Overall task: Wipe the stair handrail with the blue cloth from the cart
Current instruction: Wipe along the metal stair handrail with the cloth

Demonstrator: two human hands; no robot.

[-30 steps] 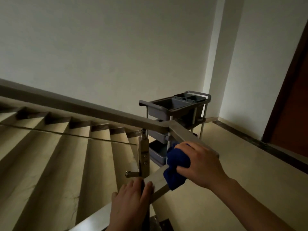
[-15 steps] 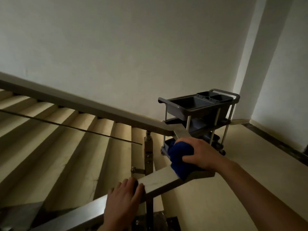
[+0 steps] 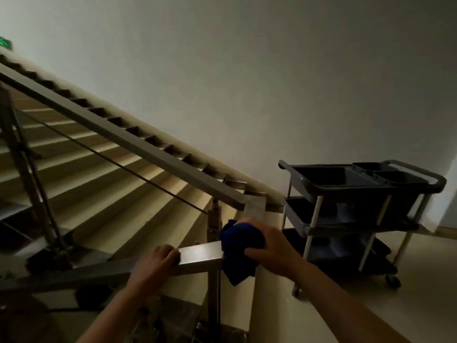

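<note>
A metal stair handrail (image 3: 128, 138) slopes down from the upper left to a corner piece, then turns back along a lower rail section (image 3: 200, 254) near me. The blue cloth (image 3: 238, 250) is bunched over the corner end of that lower rail. My right hand (image 3: 268, 246) is closed on the cloth and presses it against the rail. My left hand (image 3: 154, 264) grips the lower rail a little to the left of the cloth, fingers curled over its top.
A grey three-shelf cart (image 3: 358, 211) on castors stands on the landing to the right, near the wall. Beige stairs (image 3: 103, 184) rise to the left behind the railing posts (image 3: 214, 219). A green exit sign (image 3: 5, 42) glows at upper left.
The view has swung left and up, showing more of the staircase. My right hand has slid the cloth down the corner piece onto the end of the lower rail. The left hand keeps its grip.
</note>
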